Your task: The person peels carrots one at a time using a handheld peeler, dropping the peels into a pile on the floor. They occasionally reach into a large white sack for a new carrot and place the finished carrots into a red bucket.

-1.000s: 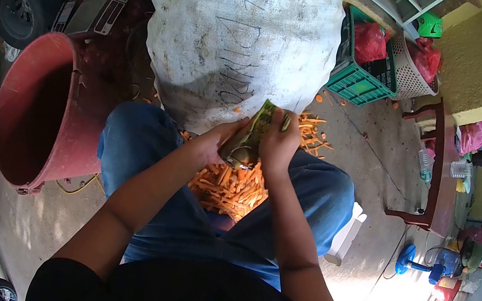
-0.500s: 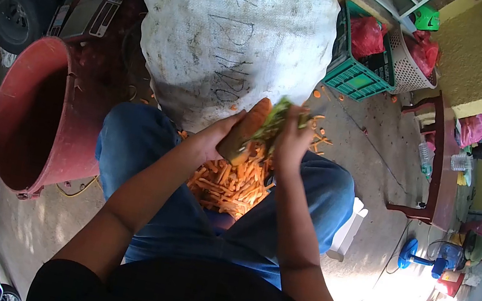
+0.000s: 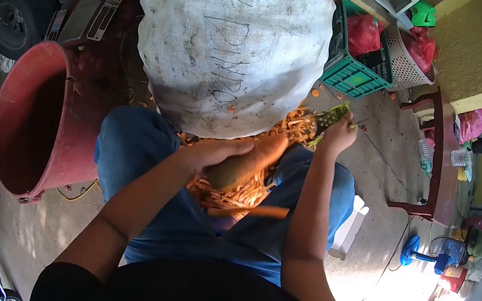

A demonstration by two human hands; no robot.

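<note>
My left hand point(image 3: 214, 153) grips a long, thick orange vegetable point(image 3: 248, 163), its surface bright orange toward the far end and brownish green at the near end. My right hand point(image 3: 339, 135) is closed around a flat yellow-green peeler-like tool point(image 3: 329, 116) with a dotted pattern, held off to the right of the vegetable. A loose orange strip point(image 3: 253, 211), blurred, shows below the vegetable, in front of my lap. Under my hands, a heap of orange strips point(image 3: 232, 199) lies between my knees and spreads along the sack's base.
A bulging white woven sack point(image 3: 227, 45) stands right in front of me. At my left is a large red tub point(image 3: 81, 122); a green crate point(image 3: 357, 77) and wooden bench point(image 3: 441, 166) are on the right. A white box point(image 3: 349, 231) lies beside my right knee.
My right hand has swung right with the tool, away from the vegetable. My left hand has lowered the vegetable and tilted it rightward. A loose orange strip now shows below it.
</note>
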